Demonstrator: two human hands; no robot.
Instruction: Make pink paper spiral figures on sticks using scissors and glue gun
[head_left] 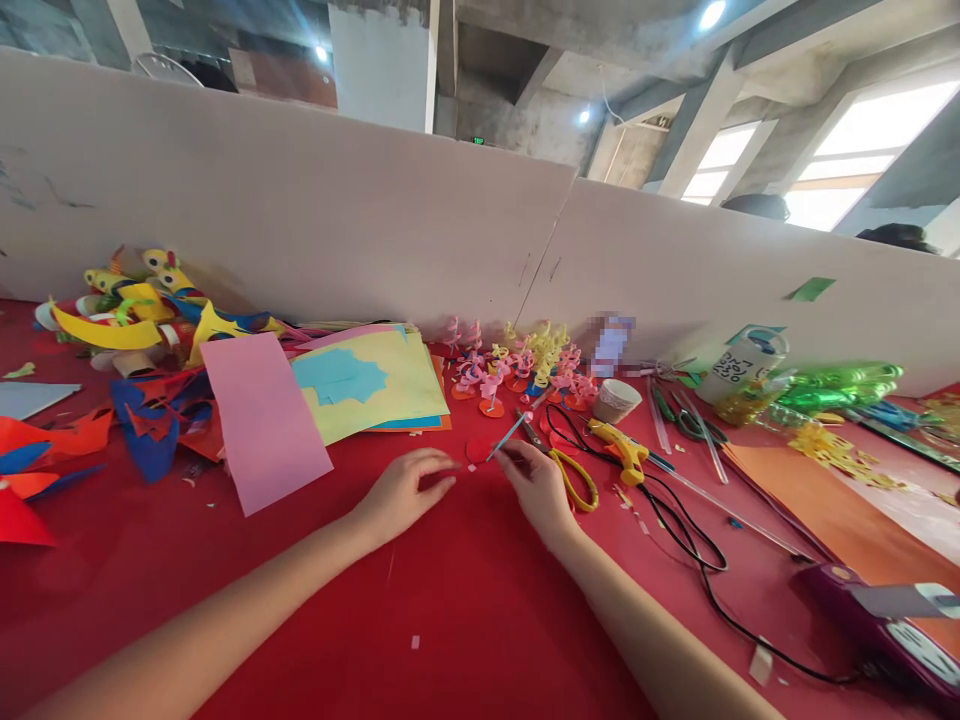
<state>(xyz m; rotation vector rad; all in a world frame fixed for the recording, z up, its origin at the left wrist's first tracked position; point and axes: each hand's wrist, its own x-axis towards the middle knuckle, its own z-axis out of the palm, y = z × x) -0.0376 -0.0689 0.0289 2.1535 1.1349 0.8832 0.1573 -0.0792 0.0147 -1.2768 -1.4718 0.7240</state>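
A thin blue stick (511,433) slants up to the right from the fingertips of my right hand (538,488), which is pinched round its lower part. Just left of those fingertips is a small red paper disc (477,450), low against the red table. My left hand (411,490) hovers on the disc's other side, thumb and fingers apart, with nothing visible between them. Behind both hands stand several small curled paper figures (495,382) in pink and yellow on round bases. Yellow-handled scissors (576,482) lie beside my right hand.
Right of the scissors, a yellow glue gun (624,450) trails a black cord to a purple power strip (874,625). A paper cup (616,400) stands behind it. Coloured sheets (266,420) and paper crafts (142,300) lie left. A white partition (300,200) borders the table.
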